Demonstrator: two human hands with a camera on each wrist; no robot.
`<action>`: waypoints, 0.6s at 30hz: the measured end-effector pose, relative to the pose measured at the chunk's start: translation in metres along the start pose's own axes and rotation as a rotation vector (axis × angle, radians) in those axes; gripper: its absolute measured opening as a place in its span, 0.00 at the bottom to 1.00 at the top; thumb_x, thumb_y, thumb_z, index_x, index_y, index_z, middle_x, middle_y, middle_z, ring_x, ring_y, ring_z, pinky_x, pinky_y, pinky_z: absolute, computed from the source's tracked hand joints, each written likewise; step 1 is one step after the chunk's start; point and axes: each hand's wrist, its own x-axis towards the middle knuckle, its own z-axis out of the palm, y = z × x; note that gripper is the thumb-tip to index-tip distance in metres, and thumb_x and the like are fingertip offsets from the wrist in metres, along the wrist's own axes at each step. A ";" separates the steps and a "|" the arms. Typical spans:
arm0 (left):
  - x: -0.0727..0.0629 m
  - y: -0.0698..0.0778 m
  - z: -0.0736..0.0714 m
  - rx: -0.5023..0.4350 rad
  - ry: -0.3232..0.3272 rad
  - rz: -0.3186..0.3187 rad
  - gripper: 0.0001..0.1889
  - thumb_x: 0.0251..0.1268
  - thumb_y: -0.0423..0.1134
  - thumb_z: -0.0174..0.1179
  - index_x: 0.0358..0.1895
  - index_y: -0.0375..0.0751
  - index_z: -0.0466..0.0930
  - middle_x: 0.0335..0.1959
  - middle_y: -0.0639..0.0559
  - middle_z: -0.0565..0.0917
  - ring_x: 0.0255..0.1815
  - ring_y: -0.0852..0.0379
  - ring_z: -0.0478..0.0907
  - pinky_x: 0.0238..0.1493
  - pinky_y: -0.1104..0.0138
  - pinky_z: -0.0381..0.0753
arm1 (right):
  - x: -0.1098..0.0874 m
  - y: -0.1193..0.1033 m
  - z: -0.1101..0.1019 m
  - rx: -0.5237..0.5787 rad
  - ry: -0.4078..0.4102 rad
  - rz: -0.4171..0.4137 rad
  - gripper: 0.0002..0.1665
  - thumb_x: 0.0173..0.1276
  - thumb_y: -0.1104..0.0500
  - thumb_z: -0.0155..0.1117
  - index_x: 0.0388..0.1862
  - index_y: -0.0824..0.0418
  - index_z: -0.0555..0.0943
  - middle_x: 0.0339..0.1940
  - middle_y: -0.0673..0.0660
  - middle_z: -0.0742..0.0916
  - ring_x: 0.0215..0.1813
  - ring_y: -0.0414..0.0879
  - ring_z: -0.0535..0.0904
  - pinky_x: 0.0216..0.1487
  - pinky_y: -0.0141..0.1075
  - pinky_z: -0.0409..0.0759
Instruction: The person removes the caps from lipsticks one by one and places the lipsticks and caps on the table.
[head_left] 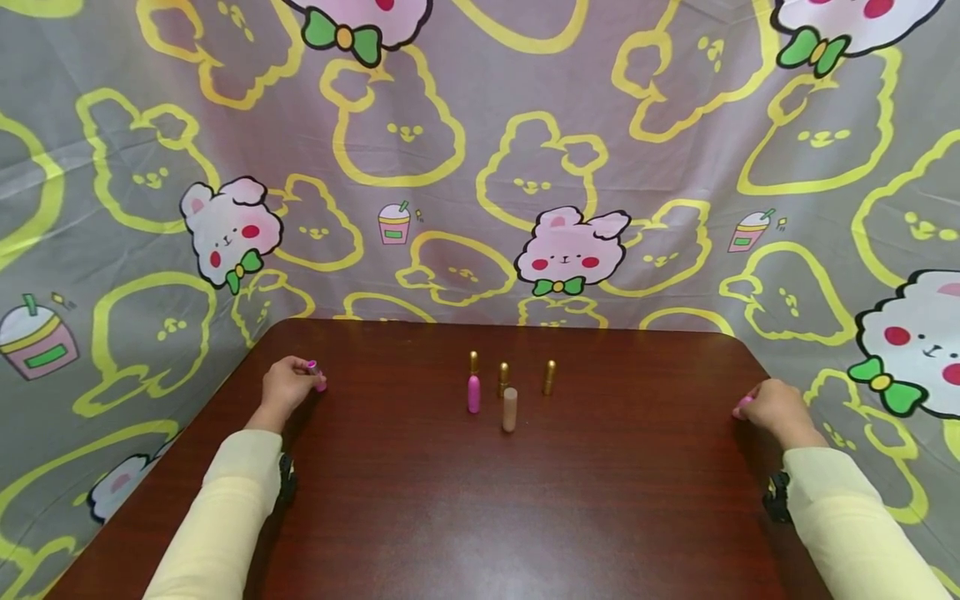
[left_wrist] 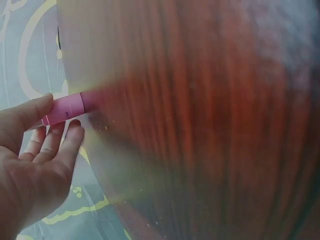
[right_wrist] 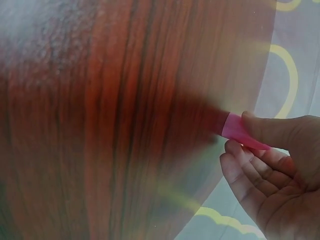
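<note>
Yellow sleeves (head_left: 221, 508): reaching in from near left and near right.
Tan cylinder (head_left: 510, 410): upright, nearest of the central group.
Right hand (head_left: 782, 410): thumb and fingers pinching a pink piece (right_wrist: 237, 129) by the right edge of the brown table (head_left: 525, 508).
Pink bullet shape (head_left: 473, 395): upright, left of the tan cylinder.
Left hand (head_left: 285, 387): thumb and fingers pinching a pink tube (left_wrist: 67, 108) by the left edge.
Gold pieces (head_left: 550, 379): three, upright, far side of the group.
Patterned curtain (head_left: 450, 200): beyond the far edge.

Pink pieces (left_wrist: 66, 108) (right_wrist: 235, 128) partly hidden by the hands (left_wrist: 37, 175) (right_wrist: 277, 195), the left one's small marking (left_wrist: 67, 114) unreadable
</note>
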 end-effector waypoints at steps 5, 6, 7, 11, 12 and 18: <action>0.001 -0.001 -0.003 0.049 -0.003 0.015 0.16 0.58 0.35 0.69 0.40 0.26 0.76 0.35 0.34 0.83 0.38 0.41 0.77 0.34 0.61 0.72 | 0.000 -0.002 -0.002 0.003 -0.008 0.010 0.13 0.59 0.63 0.69 0.18 0.67 0.80 0.18 0.57 0.80 0.30 0.56 0.72 0.28 0.43 0.71; 0.001 -0.002 -0.003 0.058 -0.004 0.019 0.16 0.58 0.36 0.69 0.40 0.26 0.76 0.35 0.34 0.83 0.38 0.41 0.76 0.34 0.61 0.72 | 0.000 -0.002 -0.002 0.003 -0.012 0.013 0.13 0.58 0.63 0.69 0.19 0.68 0.80 0.19 0.58 0.80 0.30 0.56 0.72 0.28 0.43 0.72; 0.001 -0.002 -0.003 0.067 -0.004 0.024 0.16 0.58 0.36 0.69 0.40 0.26 0.77 0.35 0.34 0.83 0.37 0.42 0.76 0.33 0.61 0.72 | 0.000 -0.002 -0.003 0.007 -0.017 0.020 0.12 0.58 0.62 0.69 0.20 0.69 0.81 0.20 0.58 0.81 0.30 0.56 0.73 0.29 0.44 0.73; 0.003 -0.004 -0.003 0.087 -0.003 0.035 0.16 0.58 0.37 0.70 0.40 0.27 0.77 0.34 0.35 0.82 0.37 0.42 0.76 0.33 0.61 0.72 | -0.002 -0.003 -0.007 0.010 -0.021 0.030 0.13 0.58 0.61 0.71 0.23 0.71 0.82 0.22 0.61 0.82 0.31 0.58 0.74 0.31 0.48 0.75; 0.003 -0.004 -0.003 0.089 -0.003 0.036 0.16 0.58 0.37 0.70 0.40 0.27 0.77 0.34 0.35 0.82 0.37 0.42 0.76 0.33 0.60 0.72 | -0.002 -0.004 -0.009 0.010 -0.018 0.032 0.13 0.58 0.60 0.71 0.23 0.72 0.83 0.22 0.62 0.83 0.32 0.59 0.74 0.32 0.50 0.76; 0.003 -0.006 -0.003 0.095 -0.013 0.041 0.15 0.59 0.36 0.69 0.40 0.28 0.77 0.35 0.34 0.84 0.39 0.41 0.77 0.39 0.56 0.73 | -0.009 -0.015 -0.020 -0.010 0.054 -0.005 0.15 0.58 0.60 0.70 0.19 0.71 0.84 0.19 0.62 0.83 0.28 0.59 0.75 0.29 0.49 0.73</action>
